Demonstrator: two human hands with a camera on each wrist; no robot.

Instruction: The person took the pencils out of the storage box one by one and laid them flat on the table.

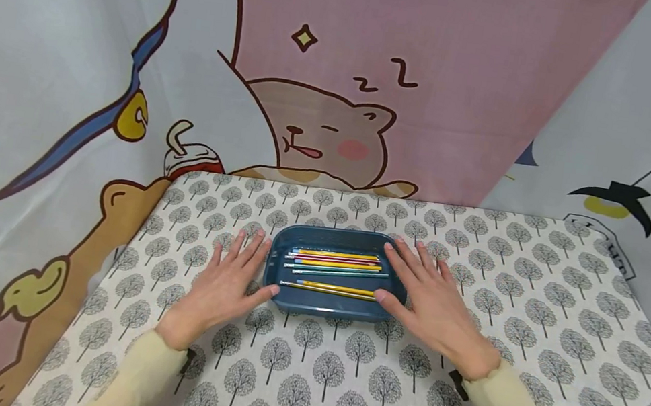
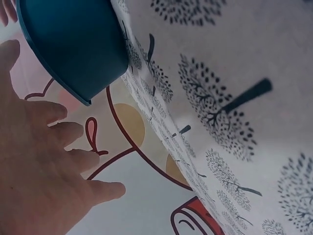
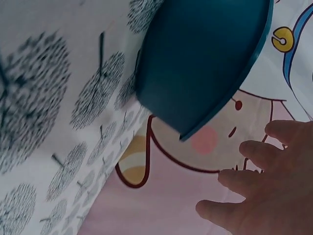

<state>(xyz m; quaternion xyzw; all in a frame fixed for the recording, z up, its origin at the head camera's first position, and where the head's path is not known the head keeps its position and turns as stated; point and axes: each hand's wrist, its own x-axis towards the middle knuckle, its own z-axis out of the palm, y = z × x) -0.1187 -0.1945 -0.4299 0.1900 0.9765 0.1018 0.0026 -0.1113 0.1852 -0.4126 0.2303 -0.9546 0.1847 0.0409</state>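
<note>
A dark blue rectangular tray [image 1: 324, 310] sits on the cloth with several pencils [image 1: 333, 288] lying lengthwise inside, in yellow, red and green. My left hand [image 1: 224, 282] is at the tray's left end, palm down with fingers spread and the thumb tip over the near left rim. At the opposite end my right hand [image 1: 432, 301] has its fingers spread, with index finger and thumb overlapping the right rim. Both wrist views show the outer wall of the tray, with the left hand [image 2: 44, 161] and right hand [image 3: 269, 171] holding nothing.
A white tablecloth [image 1: 329, 373] printed with dark trees covers the table. Behind it hangs a cartoon-printed backdrop [image 1: 469, 78], and more printed cloth [image 1: 40, 93] runs along the left side.
</note>
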